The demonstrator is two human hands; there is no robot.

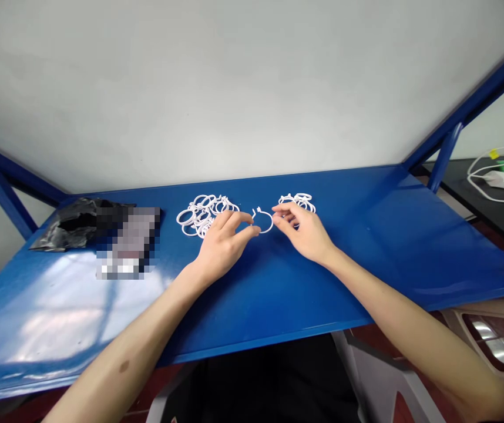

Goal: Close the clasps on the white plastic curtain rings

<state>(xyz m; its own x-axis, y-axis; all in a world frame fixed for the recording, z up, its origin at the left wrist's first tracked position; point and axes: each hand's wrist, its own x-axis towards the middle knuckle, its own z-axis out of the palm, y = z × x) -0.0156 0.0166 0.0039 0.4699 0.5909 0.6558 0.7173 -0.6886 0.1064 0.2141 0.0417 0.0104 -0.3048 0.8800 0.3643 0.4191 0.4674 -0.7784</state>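
Observation:
Between my two hands is a white plastic curtain ring (271,225), its gap facing up and to the left. My left hand (228,239) pinches the ring's left side between thumb and fingers. At the ring's right edge, the thumb and index finger of my right hand (303,230) close on it, the other fingers curled. A pile of white curtain rings (187,218) lies beside and behind my left hand, which covers part of it. Behind my right hand sits a smaller group of white rings (303,197), also partly hidden.
The blue table (261,294) has blue metal struts at both ends and a pale wall behind. On its left lie a black plastic bag (73,220) and a pixelated object (133,238). A white cable (476,182) rests on a dark surface at right.

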